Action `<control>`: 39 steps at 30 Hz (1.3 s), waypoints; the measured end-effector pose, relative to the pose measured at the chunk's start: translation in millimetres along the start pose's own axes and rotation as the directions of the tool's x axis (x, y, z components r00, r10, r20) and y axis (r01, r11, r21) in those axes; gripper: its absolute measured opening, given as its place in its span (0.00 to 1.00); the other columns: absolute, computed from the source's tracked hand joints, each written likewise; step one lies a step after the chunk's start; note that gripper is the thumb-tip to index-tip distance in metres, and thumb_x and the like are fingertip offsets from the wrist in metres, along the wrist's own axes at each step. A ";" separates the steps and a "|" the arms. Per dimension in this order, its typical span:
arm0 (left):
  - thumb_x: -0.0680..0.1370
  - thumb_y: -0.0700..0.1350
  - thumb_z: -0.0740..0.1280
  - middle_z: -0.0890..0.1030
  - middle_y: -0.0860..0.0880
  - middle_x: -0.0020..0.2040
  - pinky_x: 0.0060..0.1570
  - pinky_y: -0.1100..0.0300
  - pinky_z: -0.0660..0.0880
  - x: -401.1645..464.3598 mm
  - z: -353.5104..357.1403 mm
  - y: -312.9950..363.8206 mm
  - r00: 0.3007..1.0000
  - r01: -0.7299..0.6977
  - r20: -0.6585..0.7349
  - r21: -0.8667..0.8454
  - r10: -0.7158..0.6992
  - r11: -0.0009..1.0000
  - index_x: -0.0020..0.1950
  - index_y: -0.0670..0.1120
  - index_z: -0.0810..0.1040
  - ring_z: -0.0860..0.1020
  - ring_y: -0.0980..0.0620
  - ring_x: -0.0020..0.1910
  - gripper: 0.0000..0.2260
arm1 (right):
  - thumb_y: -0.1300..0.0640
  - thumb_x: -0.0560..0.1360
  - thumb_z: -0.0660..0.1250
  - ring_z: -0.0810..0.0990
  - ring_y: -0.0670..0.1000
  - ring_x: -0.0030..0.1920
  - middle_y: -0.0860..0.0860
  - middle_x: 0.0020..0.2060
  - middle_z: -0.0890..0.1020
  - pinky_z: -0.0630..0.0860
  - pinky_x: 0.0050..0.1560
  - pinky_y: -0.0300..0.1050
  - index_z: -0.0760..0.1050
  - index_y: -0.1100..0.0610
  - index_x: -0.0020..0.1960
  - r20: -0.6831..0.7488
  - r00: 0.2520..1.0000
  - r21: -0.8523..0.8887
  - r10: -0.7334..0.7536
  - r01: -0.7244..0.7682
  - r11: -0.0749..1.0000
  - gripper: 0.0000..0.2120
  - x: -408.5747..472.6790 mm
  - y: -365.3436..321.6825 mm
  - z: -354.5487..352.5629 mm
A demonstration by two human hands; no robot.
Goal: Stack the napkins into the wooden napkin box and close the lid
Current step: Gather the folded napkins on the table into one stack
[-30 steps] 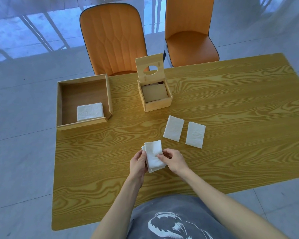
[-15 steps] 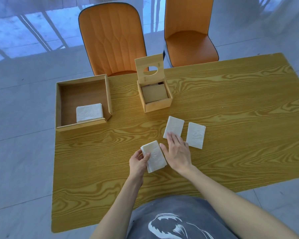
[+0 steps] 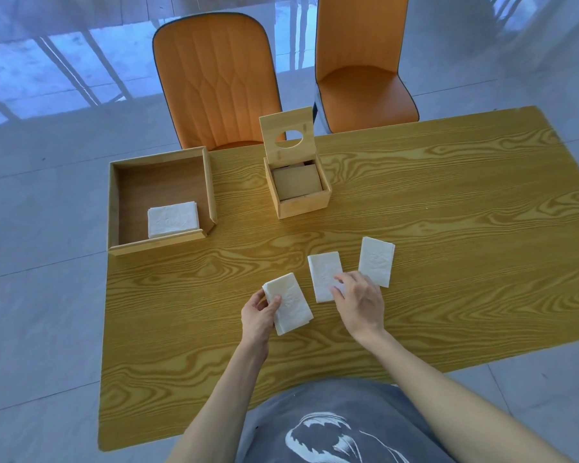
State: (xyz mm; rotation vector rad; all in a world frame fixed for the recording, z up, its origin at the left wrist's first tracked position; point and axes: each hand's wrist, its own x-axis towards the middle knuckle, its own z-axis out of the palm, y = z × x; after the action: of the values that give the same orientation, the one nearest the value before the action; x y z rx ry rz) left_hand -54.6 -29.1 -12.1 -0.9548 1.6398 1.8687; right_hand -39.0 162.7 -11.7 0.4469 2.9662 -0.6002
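Wooden table point(image 3: 415, 208): held napkin point(image 3: 290, 304), long axis toward box point(image 3: 298, 192).

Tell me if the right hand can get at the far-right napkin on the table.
Probably yes: the right hand rests on the middle napkin, right beside the far-right napkin, which lies flat with nothing covering it.

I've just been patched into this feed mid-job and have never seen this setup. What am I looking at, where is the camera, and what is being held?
No machine here: a person works bare-handed, and one head-worn camera looks down at the wooden table. The left hand holds a folded napkin stack. The right hand rests its fingers on the middle napkin; another napkin lies beside it. Farther back stands the napkin box with its lid up, and an open tray with more napkins.
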 end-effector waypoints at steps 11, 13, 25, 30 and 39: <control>0.78 0.38 0.69 0.82 0.49 0.49 0.57 0.44 0.79 -8.8 3.8 -5.0 1.000 -0.006 -0.009 -0.027 0.006 1.000 0.56 0.49 0.75 0.81 0.47 0.52 0.10 | 0.44 0.75 0.70 0.79 0.54 0.55 0.53 0.55 0.79 0.73 0.55 0.50 0.76 0.54 0.60 0.134 0.934 -0.030 0.331 -0.330 0.944 0.19 16.3 -17.9 -6.1; 0.78 0.38 0.69 0.82 0.49 0.49 0.57 0.44 0.78 -8.6 3.8 -5.5 1.000 -0.010 -0.006 -0.035 0.010 0.999 0.55 0.49 0.75 0.81 0.48 0.50 0.10 | 0.46 0.74 0.71 0.79 0.54 0.53 0.52 0.51 0.81 0.73 0.54 0.50 0.76 0.54 0.57 0.109 0.943 -0.021 0.315 -0.315 0.949 0.17 16.4 -18.2 -5.8; 0.81 0.45 0.65 0.82 0.47 0.56 0.59 0.43 0.78 -5.4 4.6 -1.2 0.999 0.053 -0.002 -0.041 -0.053 0.998 0.68 0.45 0.74 0.81 0.47 0.54 0.16 | 0.57 0.78 0.68 0.84 0.52 0.44 0.53 0.45 0.85 0.81 0.33 0.40 0.81 0.58 0.56 0.306 0.917 0.652 0.256 -0.398 0.646 0.09 12.7 -10.7 -14.9; 0.81 0.45 0.64 0.84 0.46 0.52 0.55 0.45 0.80 -5.8 2.4 -1.6 0.996 0.079 0.034 -0.088 -0.077 0.993 0.64 0.45 0.76 0.83 0.48 0.49 0.12 | 0.58 0.77 0.70 0.84 0.48 0.43 0.51 0.47 0.86 0.82 0.39 0.44 0.79 0.59 0.59 0.513 0.848 0.698 0.131 -0.501 0.511 0.12 4.4 -21.7 -4.4; 0.81 0.47 0.64 0.84 0.45 0.51 0.53 0.45 0.79 -7.4 1.5 -3.5 0.997 0.046 0.063 -0.099 -0.039 0.994 0.60 0.45 0.78 0.83 0.46 0.48 0.10 | 0.56 0.76 0.71 0.82 0.48 0.41 0.51 0.45 0.85 0.75 0.32 0.40 0.81 0.57 0.56 0.540 0.833 0.578 0.122 -0.473 0.665 0.10 -0.4 -27.7 18.3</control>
State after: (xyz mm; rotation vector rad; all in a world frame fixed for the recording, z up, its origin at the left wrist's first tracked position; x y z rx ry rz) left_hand -47.5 -26.3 -8.8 -0.9557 1.4909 1.9477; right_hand -46.5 131.1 -18.3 0.7141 2.0408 -1.5347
